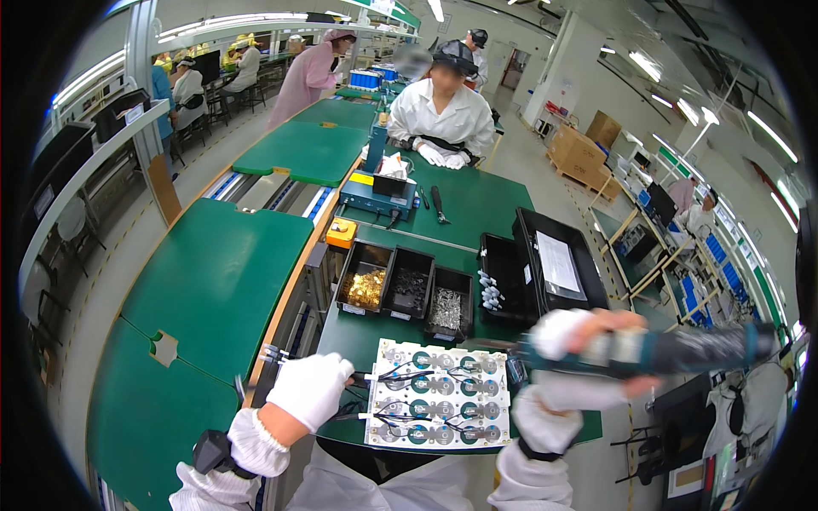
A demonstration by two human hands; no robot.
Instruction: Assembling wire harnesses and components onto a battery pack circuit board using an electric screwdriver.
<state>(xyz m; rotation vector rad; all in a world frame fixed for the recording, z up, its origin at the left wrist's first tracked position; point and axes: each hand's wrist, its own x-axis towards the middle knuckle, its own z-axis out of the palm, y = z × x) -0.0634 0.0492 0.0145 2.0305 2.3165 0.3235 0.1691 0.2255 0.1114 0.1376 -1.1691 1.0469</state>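
In front of me on the green bench lies a white rectangular block [437, 397], with rows of round metal and green discs and black wires [409, 375] across its top. My left hand [308, 390], in a white glove, is closed at the block's left edge, where black cables run toward it. Small pale connector ends [274, 353] stick out beyond its far side. To the right of the block, my right hand [573, 358] grips a teal and black power screwdriver [626, 352], held sideways in the air and smeared by motion. Its tip points left and is too blurred to make out.
Behind the block stand black bins of brass-coloured parts [365, 288], dark parts [410, 285] and silver screws [446, 308]. Right of them is an open black case [558, 264]. A hand tool [439, 204] lies farther back. Across the bench sits a co-worker [440, 123].
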